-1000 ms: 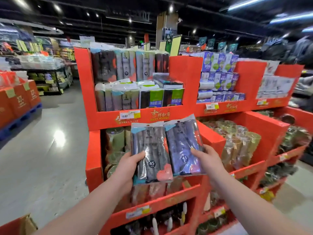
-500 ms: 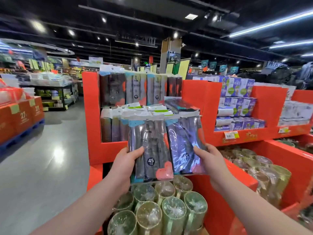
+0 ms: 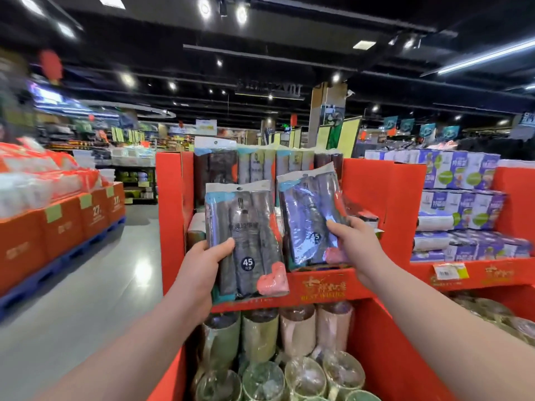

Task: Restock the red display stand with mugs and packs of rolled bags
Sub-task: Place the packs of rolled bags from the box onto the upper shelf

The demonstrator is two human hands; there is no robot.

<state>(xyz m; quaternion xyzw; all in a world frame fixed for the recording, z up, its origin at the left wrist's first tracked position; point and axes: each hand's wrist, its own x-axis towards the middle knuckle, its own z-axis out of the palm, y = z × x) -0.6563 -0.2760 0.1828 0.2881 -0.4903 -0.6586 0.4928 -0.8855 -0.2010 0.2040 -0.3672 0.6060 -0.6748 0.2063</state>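
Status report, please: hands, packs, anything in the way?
Left hand grips grey pack. Right hand grips bluish pack. Both held up before top shelf of red stand; shelved packs crowd it.

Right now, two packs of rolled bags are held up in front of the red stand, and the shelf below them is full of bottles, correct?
Not quite. The shelf below holds mugs wrapped in plastic, not bottles, as the head view shows. The rest stands: the left pack and the right pack of rolled bags are held up in front of the red stand.
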